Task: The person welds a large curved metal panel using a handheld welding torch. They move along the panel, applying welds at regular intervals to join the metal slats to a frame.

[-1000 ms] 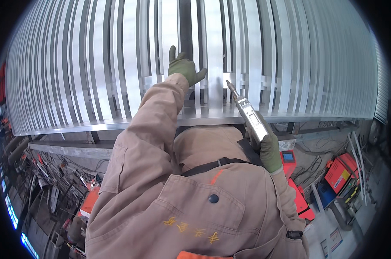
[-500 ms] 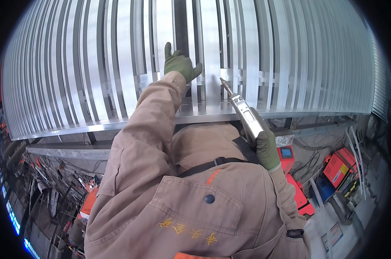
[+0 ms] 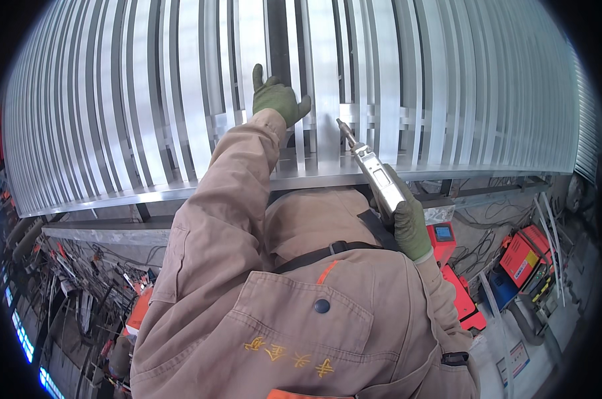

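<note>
My left hand (image 3: 279, 103), in a green work glove, rests across pale metal slats (image 3: 251, 53) of a wide slatted panel. One finger stretches away from me and the thumb sticks out to the right; the middle fingers bend down by the dark gap, their tips hidden. My right hand (image 3: 411, 226), gloved alike, is wrapped round the grip of a silver welding gun (image 3: 379, 178). The gun's narrow nozzle (image 3: 344, 130) points up and left, just above the slats and right of my left hand. From this view I cannot tell whether the nozzle touches metal.
The panel's front edge (image 3: 301, 181) runs close to my body. Down on the right are a red machine with a small screen (image 3: 442, 233), a red and blue unit (image 3: 521, 256), and cables. Many thin metal pieces (image 3: 68, 272) lie heaped at the lower left.
The nozzle and gun have shifted very slightly to the left. My left hand keeps its place on the slats.
</note>
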The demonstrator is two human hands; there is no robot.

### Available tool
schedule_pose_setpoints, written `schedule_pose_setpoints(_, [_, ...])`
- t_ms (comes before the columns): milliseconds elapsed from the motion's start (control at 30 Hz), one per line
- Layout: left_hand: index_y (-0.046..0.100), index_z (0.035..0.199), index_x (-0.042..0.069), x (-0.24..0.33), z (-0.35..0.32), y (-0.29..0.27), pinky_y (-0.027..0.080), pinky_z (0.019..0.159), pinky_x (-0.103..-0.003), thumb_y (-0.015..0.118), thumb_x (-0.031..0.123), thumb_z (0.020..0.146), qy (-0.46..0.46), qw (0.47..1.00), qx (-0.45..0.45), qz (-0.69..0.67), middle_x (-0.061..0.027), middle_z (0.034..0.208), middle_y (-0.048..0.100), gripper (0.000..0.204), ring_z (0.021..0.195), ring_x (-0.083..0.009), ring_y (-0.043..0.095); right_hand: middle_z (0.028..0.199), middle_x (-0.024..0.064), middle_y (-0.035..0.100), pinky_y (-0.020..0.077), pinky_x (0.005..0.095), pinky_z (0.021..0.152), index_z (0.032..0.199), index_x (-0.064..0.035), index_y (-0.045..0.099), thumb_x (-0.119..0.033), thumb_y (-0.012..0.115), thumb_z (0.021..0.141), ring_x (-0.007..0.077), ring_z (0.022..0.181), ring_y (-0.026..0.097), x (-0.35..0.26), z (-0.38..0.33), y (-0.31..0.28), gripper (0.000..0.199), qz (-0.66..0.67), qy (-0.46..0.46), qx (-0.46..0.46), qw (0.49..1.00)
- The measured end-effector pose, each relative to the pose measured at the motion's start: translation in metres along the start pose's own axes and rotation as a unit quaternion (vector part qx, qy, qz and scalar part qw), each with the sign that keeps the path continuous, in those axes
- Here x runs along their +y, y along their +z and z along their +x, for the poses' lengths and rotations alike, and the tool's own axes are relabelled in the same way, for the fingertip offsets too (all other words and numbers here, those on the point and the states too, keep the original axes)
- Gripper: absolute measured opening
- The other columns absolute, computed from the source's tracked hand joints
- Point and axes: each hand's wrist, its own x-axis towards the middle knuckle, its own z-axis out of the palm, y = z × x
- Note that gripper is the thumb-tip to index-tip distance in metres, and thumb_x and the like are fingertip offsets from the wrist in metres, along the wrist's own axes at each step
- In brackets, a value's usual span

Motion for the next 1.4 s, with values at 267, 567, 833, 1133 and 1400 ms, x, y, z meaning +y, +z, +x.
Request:
schedule_pose_setpoints(267, [0.092, 0.089, 0.006, 0.001, -0.001, -0.004, -0.010, 0.143, -0.062, 0.044, 0.062, 0.112, -0.003, 1.000, -0.014, -0.001, -0.0124, 0.107, 0.086, 0.077, 0.149, -0.0273, 0.060, 0.112, 0.0084, 0.079, 0.0547, 0.0325, 0.080, 0.174, -0.0046, 0.049, -0.094, 0.051, 0.101, 0.0132, 0.093, 0.068, -0.003, 0.001, 0.003, 0.116, 0.005, -0.005, 0.006, 1.000])
schedule_pose_setpoints(567, [0.091, 0.087, 0.005, -0.001, -0.002, 0.002, -0.003, 0.143, -0.060, 0.045, 0.067, 0.111, -0.008, 1.000, 0.018, -0.013, -0.0139, 0.113, 0.086, 0.080, 0.141, -0.0261, 0.065, 0.115, 0.0091, 0.079, 0.0545, 0.0324, 0.081, 0.170, -0.0020, 0.053, -0.089, 0.049, 0.107, 0.0136, 0.095, 0.066, -0.006, 0.006, -0.013, 0.108, -0.003, 0.013, -0.036, 0.999])
schedule_pose_setpoints(833, [0.091, 0.086, 0.008, -0.001, 0.001, 0.002, -0.004, 0.145, -0.058, 0.044, 0.063, 0.111, -0.012, 1.000, 0.008, -0.008, -0.0120, 0.100, 0.086, 0.077, 0.141, -0.0256, 0.064, 0.156, 0.0222, 0.067, 0.0600, 0.0321, 0.108, 0.167, 0.0076, 0.052, -0.075, 0.059, 0.111, 0.0241, 0.137, 0.069, -0.046, 0.034, -0.081, 0.100, 0.231, 0.152, -0.118, 0.954])
schedule_pose_setpoints(1133, [0.092, 0.092, 0.008, 0.001, 0.003, 0.007, -0.003, 0.146, -0.056, 0.052, 0.064, 0.108, -0.032, 0.999, 0.019, 0.000, -0.0088, 0.115, 0.088, 0.071, 0.146, -0.0205, 0.064, 0.140, 0.0246, 0.074, 0.0606, 0.0464, 0.099, 0.153, 0.0055, 0.063, -0.056, 0.061, 0.117, 0.0381, 0.116, 0.075, -0.054, 0.124, -0.151, 0.071, -0.153, 0.064, -0.240, 0.956])
schedule_pose_setpoints(1400, [0.091, 0.088, 0.010, 0.002, 0.006, 0.006, 0.000, 0.147, -0.057, 0.055, 0.063, 0.109, -0.039, 0.999, 0.010, -0.003, -0.0065, 0.111, 0.088, 0.068, 0.146, -0.0199, 0.064, 0.123, 0.0224, 0.081, 0.0557, 0.0433, 0.106, 0.142, 0.0044, 0.073, -0.052, 0.052, 0.123, 0.0343, 0.116, 0.075, -0.059, 0.196, -0.068, 0.063, -0.152, 0.113, -0.416, 0.889])
